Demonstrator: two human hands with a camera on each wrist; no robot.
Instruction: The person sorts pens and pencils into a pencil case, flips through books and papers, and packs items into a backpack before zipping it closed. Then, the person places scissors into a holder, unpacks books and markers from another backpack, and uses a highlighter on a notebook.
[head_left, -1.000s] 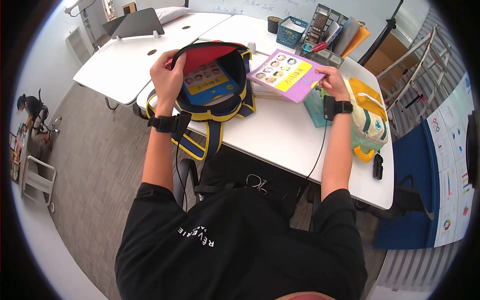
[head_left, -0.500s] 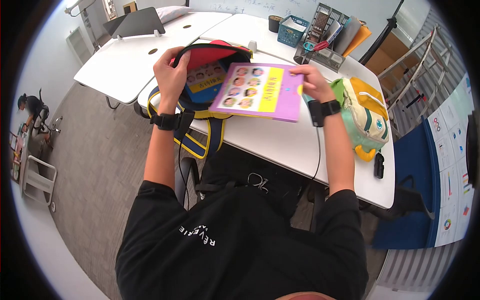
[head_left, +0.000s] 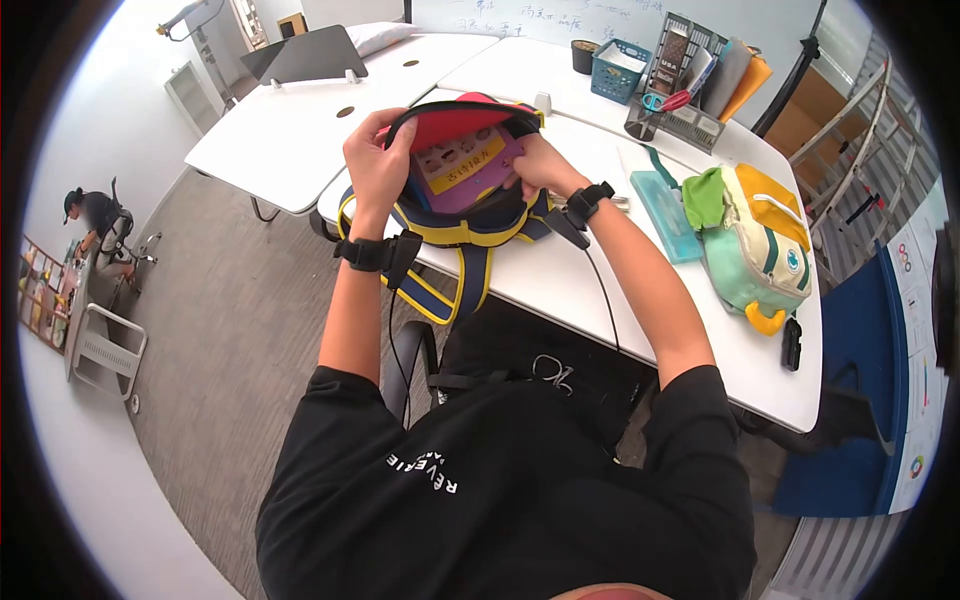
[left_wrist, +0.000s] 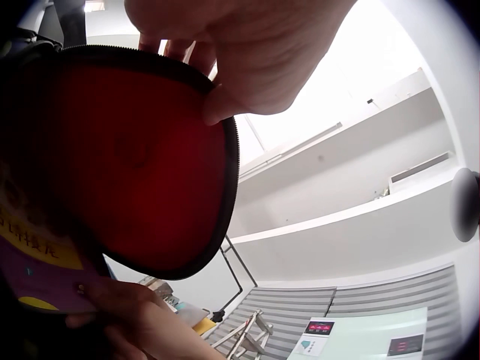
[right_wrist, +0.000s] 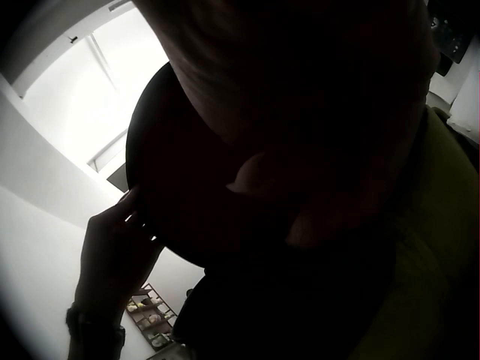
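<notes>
A navy backpack (head_left: 468, 233) with yellow trim stands unzipped on the white table. My left hand (head_left: 380, 170) grips the rim of its raised flap (head_left: 465, 124), thumb against the red lining, as the left wrist view also shows. Inside the mouth is a purple book (head_left: 492, 178) with a yellow title band and small round pictures. My right hand (head_left: 545, 166) reaches into the bag and pinches the book's right edge, fingers partly hidden. A blue edge shows beside the purple book; the rest of that blue book is covered. The right wrist view is very dark.
A teal case (head_left: 668, 215) and a cream, green and yellow bag (head_left: 760, 250) lie to the right, with a small black object (head_left: 792, 345) near the table edge. A blue basket (head_left: 618, 74) and a mesh organizer (head_left: 672, 125) stand behind.
My right hand has carried the purple book leftward and down into the backpack, over the blue book. My left hand keeps holding the flap. The head view has shifted slightly.
</notes>
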